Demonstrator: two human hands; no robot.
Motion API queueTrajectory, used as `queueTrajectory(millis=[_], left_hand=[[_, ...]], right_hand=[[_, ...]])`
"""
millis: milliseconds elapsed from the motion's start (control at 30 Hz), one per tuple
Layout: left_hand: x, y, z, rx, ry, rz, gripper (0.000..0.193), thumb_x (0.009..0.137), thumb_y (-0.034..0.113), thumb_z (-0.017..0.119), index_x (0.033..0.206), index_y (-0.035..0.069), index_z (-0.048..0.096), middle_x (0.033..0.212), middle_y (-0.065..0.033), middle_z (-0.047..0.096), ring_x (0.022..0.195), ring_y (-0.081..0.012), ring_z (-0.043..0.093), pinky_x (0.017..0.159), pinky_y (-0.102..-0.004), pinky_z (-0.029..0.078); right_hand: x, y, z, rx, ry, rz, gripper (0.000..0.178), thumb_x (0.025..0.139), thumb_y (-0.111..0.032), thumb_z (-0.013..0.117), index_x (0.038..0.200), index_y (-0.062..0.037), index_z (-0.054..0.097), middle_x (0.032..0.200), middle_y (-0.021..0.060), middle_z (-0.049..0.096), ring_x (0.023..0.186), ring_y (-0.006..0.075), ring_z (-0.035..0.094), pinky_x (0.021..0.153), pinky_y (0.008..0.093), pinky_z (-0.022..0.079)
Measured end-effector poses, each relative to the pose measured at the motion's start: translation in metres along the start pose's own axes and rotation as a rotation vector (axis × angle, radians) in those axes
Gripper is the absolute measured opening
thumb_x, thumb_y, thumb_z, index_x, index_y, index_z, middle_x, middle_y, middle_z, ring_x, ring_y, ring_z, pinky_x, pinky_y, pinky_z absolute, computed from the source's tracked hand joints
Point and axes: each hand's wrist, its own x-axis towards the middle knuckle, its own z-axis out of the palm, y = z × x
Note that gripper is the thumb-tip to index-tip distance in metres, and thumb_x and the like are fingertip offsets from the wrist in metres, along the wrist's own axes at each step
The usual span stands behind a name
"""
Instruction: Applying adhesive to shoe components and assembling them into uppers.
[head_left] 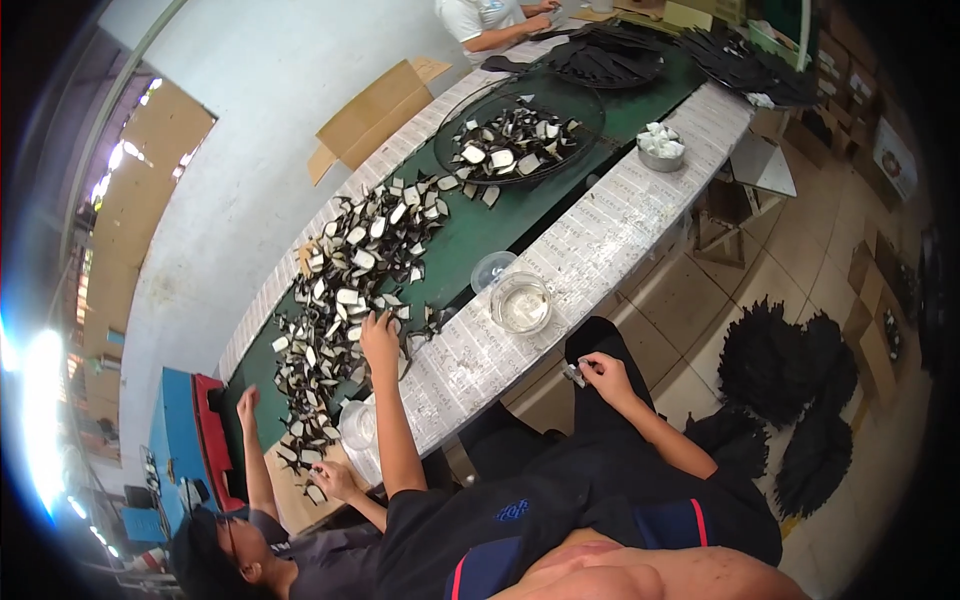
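Observation:
My left hand (380, 345) reaches over the near edge of a long pile of small black pieces with white, rounded faces (345, 270). Its fingers are stretched out with their tips down among the pieces; no piece shows clearly in its grasp. Lower and to the right, above my lap and just off the table edge, my right hand (605, 376) is closed in a pinch. Between its fingertips is a small whitish-grey piece (574, 374), too small to name. A clear round bowl (521, 303) and a clear round lid (493, 271) lie on the table between my hands.
On the green table strip (480, 230) stands a wire-rimmed basket (437, 150) of similar pieces. A metal tin (661, 160) holds white bits. Another person's hand (335, 481) works at left; one more person sits at the far end. Black bundles (785, 360) lie on the floor.

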Motion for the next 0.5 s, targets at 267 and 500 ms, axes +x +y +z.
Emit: queueTrajectory(millis=[267,500], left_hand=[[-0.008,-0.002,-0.014,-0.310,-0.084,-0.245,0.024,0.082,0.020,0.067,0.099,0.003,0.072,0.093,-0.0171,0.070,0.085,-0.0330,0.068,0.076,-0.0398,0.052],[-0.014,-0.019,-0.010,-0.480,-0.135,-0.448,0.030,0.075,0.023,0.069,0.092,-0.002,0.068,0.085,-0.0162,0.071,0.076,-0.0251,0.068,0.072,-0.0348,0.052]], right_hand=[[-0.002,-0.005,0.001,0.070,-0.012,0.081,0.018,0.090,-0.012,0.066,0.100,0.0032,0.067,0.074,0.0053,0.067,0.063,0.0081,0.061,0.057,0.0249,0.048],[0.000,-0.005,0.003,0.078,-0.054,0.118,0.019,0.094,-0.014,0.064,0.105,0.0012,0.067,0.080,0.0037,0.067,0.068,0.0076,0.061,0.060,0.0221,0.050]])
